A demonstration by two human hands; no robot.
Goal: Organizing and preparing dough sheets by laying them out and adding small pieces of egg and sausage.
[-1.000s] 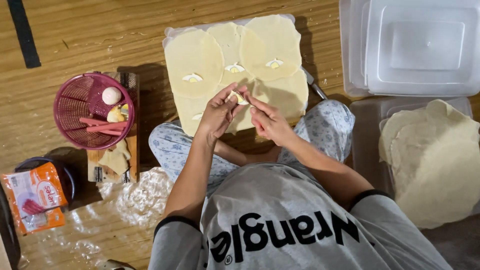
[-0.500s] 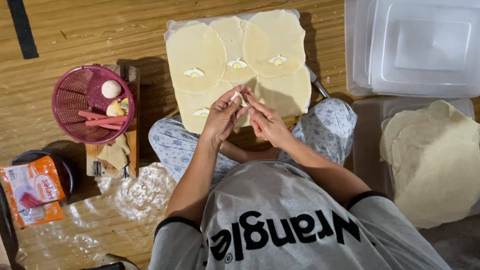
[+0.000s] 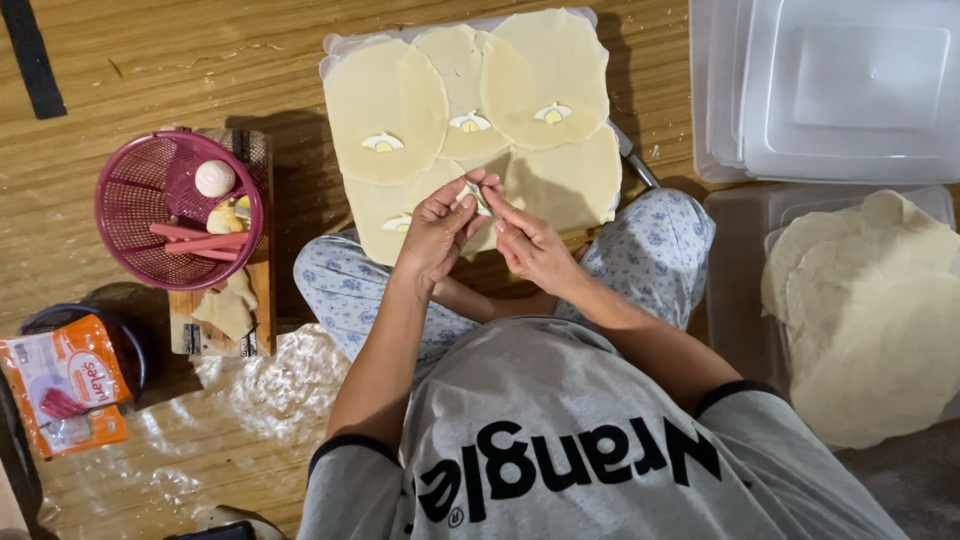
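Note:
Several thin pale dough rounds point(image 3: 385, 95) lie overlapping on a white board point(image 3: 335, 45) on the wooden floor in front of my crossed legs. Three rounds carry a slice of boiled egg point(image 3: 382, 143), and a further slice point(image 3: 398, 222) sits on a lower round. My left hand point(image 3: 435, 235) and my right hand point(image 3: 530, 245) meet over the lower rounds. Their fingertips pinch a small egg piece point(image 3: 474, 193) between them.
A pink basket point(image 3: 130, 215) with a whole peeled egg, egg pieces and red sticks rests on a wooden block at left. An orange packet point(image 3: 65, 385) lies lower left. Clear plastic containers point(image 3: 850, 90) stand top right, and a stack of dough rounds point(image 3: 880, 320) lies at right.
Both hands stay together on the egg piece over the lower rounds; only the fingers shift slightly.

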